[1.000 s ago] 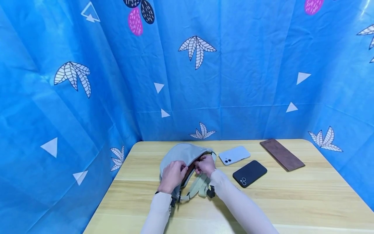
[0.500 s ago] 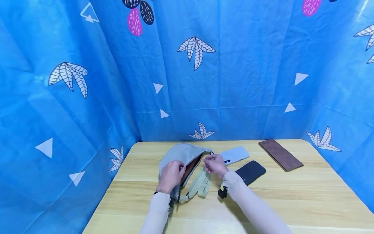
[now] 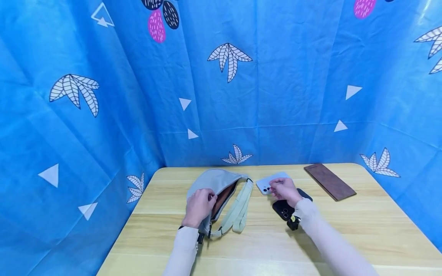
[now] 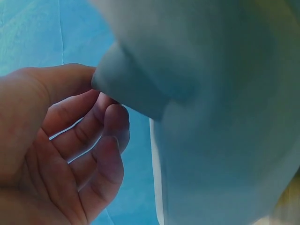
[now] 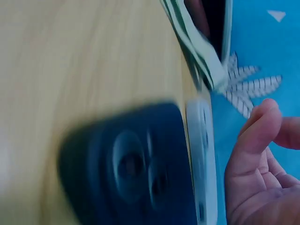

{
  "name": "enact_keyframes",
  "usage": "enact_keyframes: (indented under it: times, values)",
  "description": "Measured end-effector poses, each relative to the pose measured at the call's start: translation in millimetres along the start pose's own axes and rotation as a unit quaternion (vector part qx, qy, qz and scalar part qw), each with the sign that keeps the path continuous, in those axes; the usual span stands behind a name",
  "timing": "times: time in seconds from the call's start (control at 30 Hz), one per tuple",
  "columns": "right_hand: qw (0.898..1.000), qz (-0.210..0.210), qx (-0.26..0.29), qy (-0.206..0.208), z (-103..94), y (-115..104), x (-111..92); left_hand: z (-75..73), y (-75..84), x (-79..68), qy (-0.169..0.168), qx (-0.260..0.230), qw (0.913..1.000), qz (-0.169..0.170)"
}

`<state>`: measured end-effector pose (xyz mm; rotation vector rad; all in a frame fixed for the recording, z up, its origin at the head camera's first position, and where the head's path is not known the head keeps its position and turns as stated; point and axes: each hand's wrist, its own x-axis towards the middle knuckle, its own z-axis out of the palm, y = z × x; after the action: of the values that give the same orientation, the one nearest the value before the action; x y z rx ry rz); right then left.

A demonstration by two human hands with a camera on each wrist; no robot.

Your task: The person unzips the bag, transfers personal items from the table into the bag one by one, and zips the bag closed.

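A pale grey-green waist bag lies on the left half of the table, its zip mouth gaping and brown lining showing. My left hand pinches the edge of its mouth; the left wrist view shows a fold of the bag's fabric between thumb and fingers. Over a white phone hovers my right hand, fingers loosely bent and holding nothing. Below that hand a black phone is partly covered by hand and wrist. In the right wrist view the black phone looms blurred beside the white phone's edge.
A long brown wallet lies at the table's back right. The bag's light green strap trails on the wooden table to the bag's right. Blue patterned curtain encloses the back and sides.
My right hand has come out of the bag's mouth, bringing nothing visible, and moved right to above the white phone. My left hand keeps its pinch on the bag's edge.
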<state>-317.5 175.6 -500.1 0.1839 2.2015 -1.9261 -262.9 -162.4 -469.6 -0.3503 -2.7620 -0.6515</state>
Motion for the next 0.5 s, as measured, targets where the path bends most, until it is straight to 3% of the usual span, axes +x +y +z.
enact_keyframes:
  times: [0.33, 0.5]
  values:
    - [0.993, -0.023, -0.100, 0.052, -59.4, 2, -5, -1.9, -0.8, -0.5, 0.012, 0.002, 0.9999, -0.003]
    - [0.990, -0.031, -0.119, 0.071, -92.6, 4, -5, -4.0, -0.7, -0.7, 0.015, 0.003, 0.9999, -0.005]
